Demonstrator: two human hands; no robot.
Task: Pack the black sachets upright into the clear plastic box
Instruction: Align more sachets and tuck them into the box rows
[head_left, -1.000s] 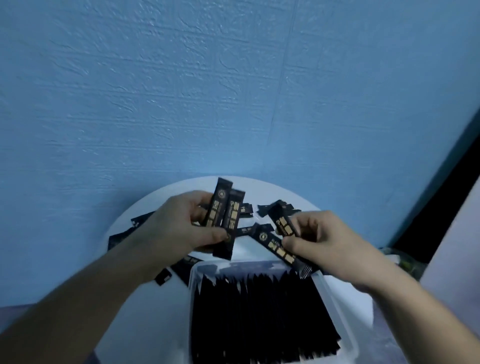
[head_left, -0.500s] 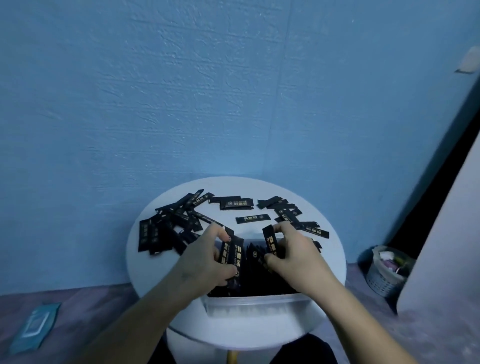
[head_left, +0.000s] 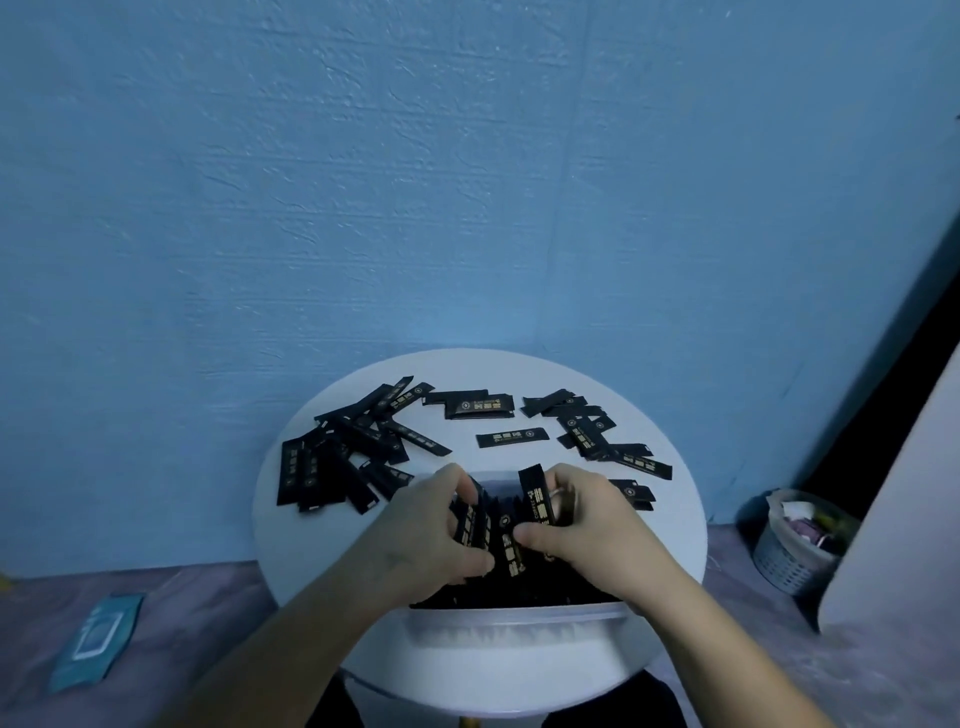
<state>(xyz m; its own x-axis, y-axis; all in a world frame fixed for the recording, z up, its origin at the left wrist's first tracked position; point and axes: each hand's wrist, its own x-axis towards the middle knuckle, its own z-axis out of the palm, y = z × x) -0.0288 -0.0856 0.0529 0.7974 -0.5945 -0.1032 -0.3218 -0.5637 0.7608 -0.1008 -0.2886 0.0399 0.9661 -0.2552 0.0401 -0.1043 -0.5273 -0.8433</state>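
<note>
The clear plastic box (head_left: 511, 626) stands at the near edge of the round white table (head_left: 670, 519), packed with black sachets standing upright. Both hands are over the box. My left hand (head_left: 426, 535) grips a few black sachets (head_left: 470, 525) with gold print, pressed down among the packed ones. My right hand (head_left: 582, 525) holds another sachet (head_left: 537, 496) upright at the box's far side. Loose sachets lie flat on the table: a heap at the left (head_left: 337, 452), a pair at the back (head_left: 472, 405), a single one in the middle (head_left: 511, 437) and a group at the right (head_left: 592, 431).
A blue wall rises behind the table. A small basket (head_left: 795, 540) of odds and ends sits on the floor at the right, beside a pale panel (head_left: 904, 519). A blue packet (head_left: 96, 642) lies on the floor at the left.
The view has pulled back from the hands. Both hands came down from above the table into the box with their sachets.
</note>
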